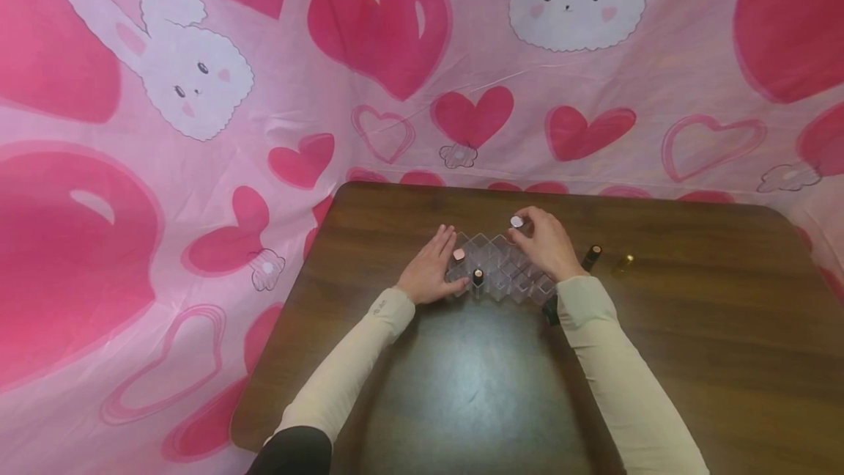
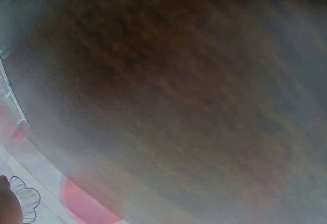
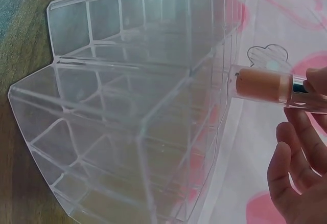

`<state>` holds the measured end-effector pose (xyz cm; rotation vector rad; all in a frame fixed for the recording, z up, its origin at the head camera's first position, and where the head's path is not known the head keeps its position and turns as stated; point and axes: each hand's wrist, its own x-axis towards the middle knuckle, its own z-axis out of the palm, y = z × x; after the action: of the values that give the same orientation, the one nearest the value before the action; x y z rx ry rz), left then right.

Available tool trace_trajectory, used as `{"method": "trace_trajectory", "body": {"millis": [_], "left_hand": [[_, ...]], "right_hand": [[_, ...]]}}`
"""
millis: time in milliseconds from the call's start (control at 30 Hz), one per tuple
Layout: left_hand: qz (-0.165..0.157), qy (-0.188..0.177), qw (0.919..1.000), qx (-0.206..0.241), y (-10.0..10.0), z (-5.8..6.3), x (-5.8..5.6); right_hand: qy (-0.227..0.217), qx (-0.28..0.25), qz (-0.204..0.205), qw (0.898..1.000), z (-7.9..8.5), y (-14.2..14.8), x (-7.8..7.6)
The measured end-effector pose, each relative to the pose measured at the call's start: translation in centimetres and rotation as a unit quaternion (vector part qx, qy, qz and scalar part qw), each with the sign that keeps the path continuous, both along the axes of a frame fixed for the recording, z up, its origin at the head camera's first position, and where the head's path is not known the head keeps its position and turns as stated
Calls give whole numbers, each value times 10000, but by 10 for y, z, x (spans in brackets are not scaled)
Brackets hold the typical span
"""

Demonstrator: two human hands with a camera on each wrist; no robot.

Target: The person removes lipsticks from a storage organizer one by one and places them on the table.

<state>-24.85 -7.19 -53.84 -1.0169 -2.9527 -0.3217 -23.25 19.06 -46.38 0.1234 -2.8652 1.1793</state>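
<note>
A clear plastic lipstick organizer (image 1: 506, 273) with stepped, diamond-shaped compartments stands on the table. My left hand (image 1: 427, 270) is at its left end, fingers extended along the side and thumb toward the front. Between thumb and fingers, my right hand (image 1: 549, 242) pinches a lipstick tube (image 1: 516, 222) over the organizer's back right part. The right wrist view shows this tube (image 3: 260, 85) as clear with a peach-coloured section, beside the organizer's top edge. A pink-topped lipstick (image 1: 459, 255) and a black lipstick (image 1: 478, 276) stand in compartments near my left hand.
Right of the organizer are a black tube (image 1: 592, 257) and a small gold tube (image 1: 626, 263). A dark green object (image 1: 550, 311) is partly hidden by my right sleeve. Heart-patterned pink cloth (image 1: 389, 130) hangs behind the wooden table (image 1: 475, 372).
</note>
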Motion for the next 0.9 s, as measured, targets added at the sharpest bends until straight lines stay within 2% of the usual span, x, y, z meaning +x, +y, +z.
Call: {"method": "trace_trajectory", "body": {"millis": [500,900], "left_hand": [[1,-6,10000,-17,1,3,1],[-10,62,10000,-3,0,-1,0]], "right_hand": [[169,98,5,9998,-3,0,-1],[44,145,50,9999,-8,2,0]]}}
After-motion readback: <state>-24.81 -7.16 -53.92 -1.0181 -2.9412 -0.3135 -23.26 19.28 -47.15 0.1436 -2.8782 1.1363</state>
